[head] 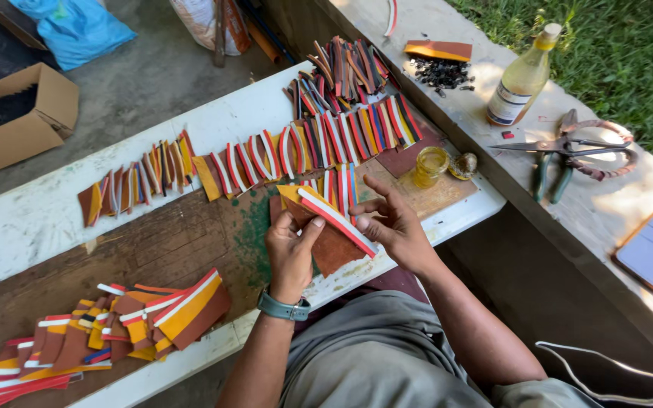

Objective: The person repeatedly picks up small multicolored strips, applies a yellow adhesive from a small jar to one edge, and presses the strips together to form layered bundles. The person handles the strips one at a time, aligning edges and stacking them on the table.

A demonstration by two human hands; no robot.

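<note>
Leftmost, a heap of striped leather pieces [115, 325] on a white table [32, 211]. Next, left hand [290, 253] and right hand [393, 227], both pinching one brown leather piece with red, white and yellow strips [330, 223] above the table's near edge. Farther right, a glass jar [430, 165], bottle [521, 77] and scissors [568, 147].

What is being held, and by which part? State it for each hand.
Both hands hold one brown leather piece edged with yellow, white and red strips. The left hand pinches its upper left edge; the right hand grips the striped right edge.
</note>
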